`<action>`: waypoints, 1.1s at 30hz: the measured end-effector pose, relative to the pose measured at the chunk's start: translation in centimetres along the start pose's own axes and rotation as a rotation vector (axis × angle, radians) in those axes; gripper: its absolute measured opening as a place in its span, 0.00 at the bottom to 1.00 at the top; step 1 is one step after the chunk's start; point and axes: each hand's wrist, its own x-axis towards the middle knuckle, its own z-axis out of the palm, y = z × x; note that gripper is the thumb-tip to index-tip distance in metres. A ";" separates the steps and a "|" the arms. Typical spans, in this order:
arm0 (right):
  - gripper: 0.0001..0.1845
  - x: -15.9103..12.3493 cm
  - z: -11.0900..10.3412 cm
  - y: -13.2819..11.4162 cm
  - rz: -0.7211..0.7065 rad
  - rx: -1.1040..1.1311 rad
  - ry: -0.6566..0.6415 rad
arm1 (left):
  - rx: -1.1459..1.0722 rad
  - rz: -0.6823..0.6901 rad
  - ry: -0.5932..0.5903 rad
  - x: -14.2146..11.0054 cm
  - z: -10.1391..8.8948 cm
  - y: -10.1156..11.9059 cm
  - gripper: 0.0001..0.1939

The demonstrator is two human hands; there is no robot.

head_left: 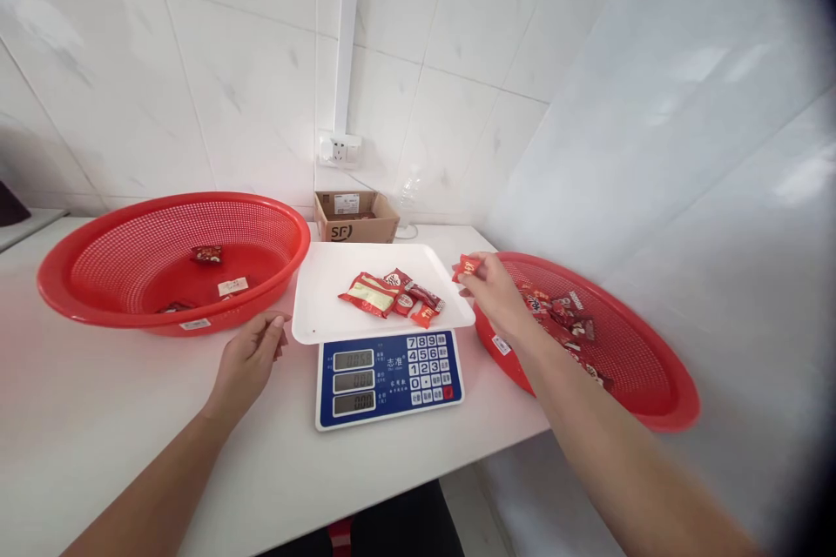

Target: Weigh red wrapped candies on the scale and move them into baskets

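Note:
My right hand (493, 291) pinches a small red candy packet (467, 267) beside the right edge of the white weighing tray (326, 278). On the tray lies a small pile of packets: a red and cream one (370, 293), a dark red one (428, 296) and an orange-red one (423, 316), among others. The tray sits on a scale with a blue keypad panel (392, 379) and three displays. My left hand (252, 357) is by the tray's near left corner, its fingers curled and nothing visible in them; whether it touches the tray I cannot tell.
A large red basket (176, 200) with a few packets stands at left. Another red basket (672, 400) with many packets is at right, partly behind my right forearm. A small cardboard box (366, 231) stands behind the tray, below a wall socket (340, 150).

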 end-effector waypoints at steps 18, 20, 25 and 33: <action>0.07 -0.8 1.9 0.0 -0.069 -0.702 -0.189 | -0.001 -0.012 -0.003 -0.1 0.0 -0.3 0.17; 0.08 -0.6 2.0 0.3 -0.061 -0.753 -0.171 | 0.010 -0.027 -0.003 -0.1 0.0 -0.1 0.17; 0.08 -0.4 1.9 0.3 -0.082 -0.729 -0.160 | 0.030 -0.067 -0.013 -0.1 -0.1 0.1 0.17; 0.12 -1.4 -1.7 -0.1 -0.149 -0.650 -0.015 | 0.033 -0.064 0.008 -0.3 -0.3 0.1 0.16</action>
